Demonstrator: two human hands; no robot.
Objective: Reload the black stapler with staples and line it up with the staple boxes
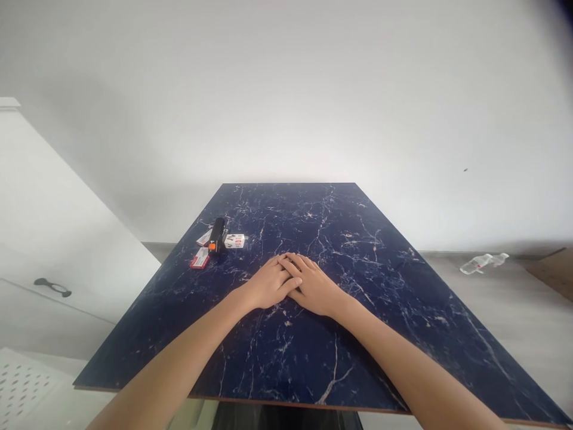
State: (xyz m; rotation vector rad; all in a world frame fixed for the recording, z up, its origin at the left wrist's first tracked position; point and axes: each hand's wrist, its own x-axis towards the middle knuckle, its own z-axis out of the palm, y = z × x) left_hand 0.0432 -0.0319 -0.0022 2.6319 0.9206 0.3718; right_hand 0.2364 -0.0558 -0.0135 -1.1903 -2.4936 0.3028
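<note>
My left hand [267, 285] and my right hand [317, 288] rest on the dark blue marble-patterned table [286, 364], near its middle. Their fingers overlap at the tips, stretched out and lying flat. Neither hand holds anything. To the left of my left hand, apart from it, lies a black object with an orange end [217, 234], perhaps a stapler. Around it are small cards or boxes: a red and white one [199, 258], a white one with printed pictures [235, 240], and another pale one [205, 237] partly hidden behind the black object.
A white cabinet [58, 227] with a dark handle [52, 288] stands to the left. Behind the table rises a pale wall [286, 89]. Clear plastic bottles [477, 263] lie on the floor at the right, near a brown cardboard piece [555, 272].
</note>
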